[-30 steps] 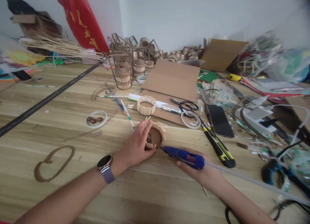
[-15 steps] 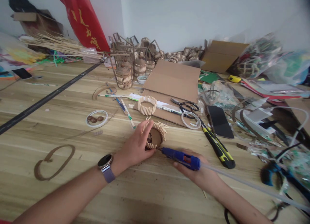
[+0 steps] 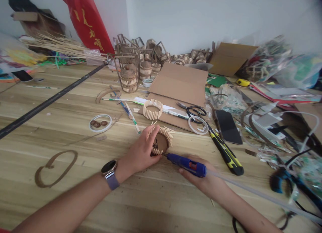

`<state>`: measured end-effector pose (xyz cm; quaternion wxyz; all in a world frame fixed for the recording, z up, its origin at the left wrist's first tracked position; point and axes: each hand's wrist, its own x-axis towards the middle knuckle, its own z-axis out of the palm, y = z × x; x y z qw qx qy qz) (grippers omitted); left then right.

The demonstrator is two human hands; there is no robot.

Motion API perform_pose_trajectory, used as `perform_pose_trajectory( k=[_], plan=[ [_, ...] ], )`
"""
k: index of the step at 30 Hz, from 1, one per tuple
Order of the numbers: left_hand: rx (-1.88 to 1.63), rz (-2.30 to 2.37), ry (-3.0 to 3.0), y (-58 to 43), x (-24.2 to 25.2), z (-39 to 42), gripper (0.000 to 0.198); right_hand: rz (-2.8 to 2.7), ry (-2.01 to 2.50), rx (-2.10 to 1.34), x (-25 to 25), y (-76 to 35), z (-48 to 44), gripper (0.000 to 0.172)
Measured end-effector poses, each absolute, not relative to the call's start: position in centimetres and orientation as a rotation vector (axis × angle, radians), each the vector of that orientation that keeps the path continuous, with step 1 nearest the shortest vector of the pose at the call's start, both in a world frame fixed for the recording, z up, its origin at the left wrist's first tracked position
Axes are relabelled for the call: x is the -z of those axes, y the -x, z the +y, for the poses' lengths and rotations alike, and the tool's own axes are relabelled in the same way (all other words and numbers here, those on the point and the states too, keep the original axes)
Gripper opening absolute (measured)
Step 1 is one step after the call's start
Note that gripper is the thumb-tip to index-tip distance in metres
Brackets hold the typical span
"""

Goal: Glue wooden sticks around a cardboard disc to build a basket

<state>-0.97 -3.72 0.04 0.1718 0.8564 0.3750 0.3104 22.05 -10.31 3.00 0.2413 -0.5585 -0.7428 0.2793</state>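
My left hand (image 3: 144, 146), with a watch at its wrist, is closed round the left side of a small round cardboard piece ringed with short wooden sticks (image 3: 164, 142). Dark printed characters mark its brown inside. In my right hand (image 3: 201, 177) lies a blue hot glue gun (image 3: 187, 165), with a long pale glue stick running out of its back. The gun's nozzle touches or nearly touches the lower rim of the piece, near my left thumb. Just behind stands a second ring of sticks (image 3: 152, 110). Some loose sticks (image 3: 169, 130) lie against the held piece's far edge.
A yellow-black utility knife (image 3: 226, 152), a phone (image 3: 228, 126), scissors (image 3: 192, 109) and a tape roll (image 3: 198, 125) lie to the right. Cardboard sheets (image 3: 179, 82) and finished stick lanterns (image 3: 128, 79) are behind. A white ring (image 3: 100, 123) with brown beads and a curled brown strip (image 3: 56, 169) lie left.
The glue gun and my right hand have shifted slightly left, with the nozzle still at the rim. My left hand and the stick-ringed piece stay in place.
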Motion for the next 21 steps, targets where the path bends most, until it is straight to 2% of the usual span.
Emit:
perform_pose_trajectory(
  k=[21],
  plan=[
    [-0.890, 1.055, -2.457, 1.04, 0.05, -3.73, 0.109, -2.061, 1.530, -0.686, -2.70, -22.13, -10.33, 0.020]
  ],
)
